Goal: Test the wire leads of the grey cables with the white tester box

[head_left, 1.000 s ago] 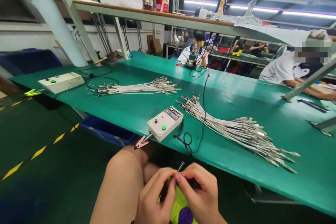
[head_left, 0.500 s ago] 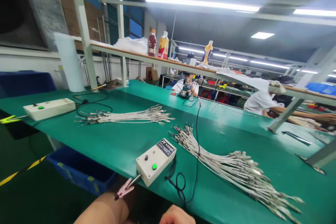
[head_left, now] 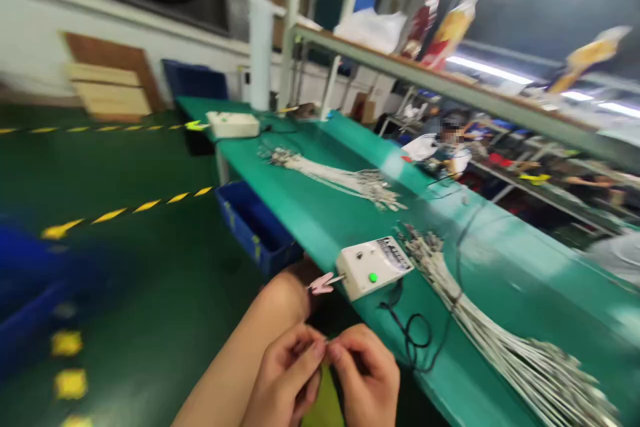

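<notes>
My left hand and my right hand meet low in the view, thumbs and forefingers pinched together at one spot. A tiny bit of something shows between the fingertips, too small to name. Just beyond them is a white control box with a green button, at the edge of the green table. A pink clip sits on the metal rod sticking out of the box. Right of the box lies a bundle of white cables.
Another white cable bundle and a second box with a yellow-green clip lie farther along the table. A blue bin stands below the edge. Bottles line the shelf. A person sits across.
The view has swung left and down, showing more floor. Both hands have come up into view and together, fingertips pinched; before, only part of one hand showed at the bottom edge.
</notes>
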`<state>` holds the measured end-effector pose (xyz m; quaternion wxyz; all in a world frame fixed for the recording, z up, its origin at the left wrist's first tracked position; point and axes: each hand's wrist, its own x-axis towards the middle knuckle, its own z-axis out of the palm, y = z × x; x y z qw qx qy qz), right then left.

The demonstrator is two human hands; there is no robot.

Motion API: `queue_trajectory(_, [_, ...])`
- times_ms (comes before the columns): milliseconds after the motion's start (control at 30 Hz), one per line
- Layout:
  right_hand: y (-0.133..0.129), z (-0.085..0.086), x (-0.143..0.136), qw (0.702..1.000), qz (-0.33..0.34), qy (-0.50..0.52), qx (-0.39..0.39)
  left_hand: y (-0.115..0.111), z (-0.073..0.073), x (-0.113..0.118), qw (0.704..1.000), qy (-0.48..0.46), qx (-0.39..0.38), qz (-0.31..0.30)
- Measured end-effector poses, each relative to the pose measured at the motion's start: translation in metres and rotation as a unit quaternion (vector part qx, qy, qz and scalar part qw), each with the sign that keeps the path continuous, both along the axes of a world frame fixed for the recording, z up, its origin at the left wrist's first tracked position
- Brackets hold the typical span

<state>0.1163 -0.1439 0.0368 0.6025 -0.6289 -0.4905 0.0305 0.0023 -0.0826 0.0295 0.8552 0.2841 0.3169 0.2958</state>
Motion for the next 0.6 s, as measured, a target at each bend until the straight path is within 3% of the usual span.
queue_trajectory(133, [0.012, -0.012, -0.006, 0.995, 0.04, 0.09, -0.001, 0.009, -0.006, -0.004, 0.994, -0.08, -0.067, 0.018])
queue_trajectory(333, [0.019, -0.035, -0.004, 0.963, 0.11, 0.23, -0.085, 0.021, -0.011, -0.006, 0.989, -0.112, -0.082, 0.057])
queue_trajectory(500, [0.028, -0.027, -0.001, 0.925, 0.13, 0.329, -0.138, 0.031, -0.009, -0.01, 0.992, -0.104, -0.047, 0.057])
queue_trajectory(600, [0.03, -0.017, -0.005, 0.952, 0.074, 0.268, -0.131, 0.035, -0.01, -0.012, 0.996, -0.077, 0.002, 0.045])
